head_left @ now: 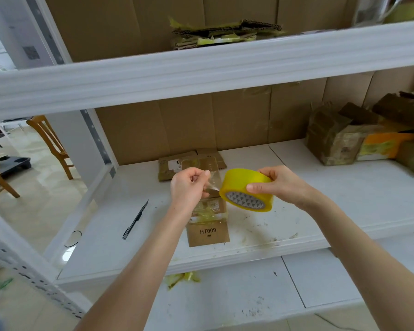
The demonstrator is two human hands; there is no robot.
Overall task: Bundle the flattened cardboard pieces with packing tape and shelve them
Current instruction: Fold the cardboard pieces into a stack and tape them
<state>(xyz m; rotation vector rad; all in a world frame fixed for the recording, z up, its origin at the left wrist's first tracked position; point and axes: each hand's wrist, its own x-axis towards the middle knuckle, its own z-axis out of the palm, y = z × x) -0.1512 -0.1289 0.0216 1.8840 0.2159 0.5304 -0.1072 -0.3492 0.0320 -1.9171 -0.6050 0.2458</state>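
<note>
Just above the shelf (344,187), right hand (280,185) grips tape roll (246,189), left hand (189,187) pinches its end.

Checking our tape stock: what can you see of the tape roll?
The tape roll is a wide yellow ring of glossy packing tape; its core's inside bears a grey triangle print. It hangs tilted above the white shelf, opening facing down toward the camera. The right hand grips its rim, and the left hand pinches a clear strip pulled from it.
</note>
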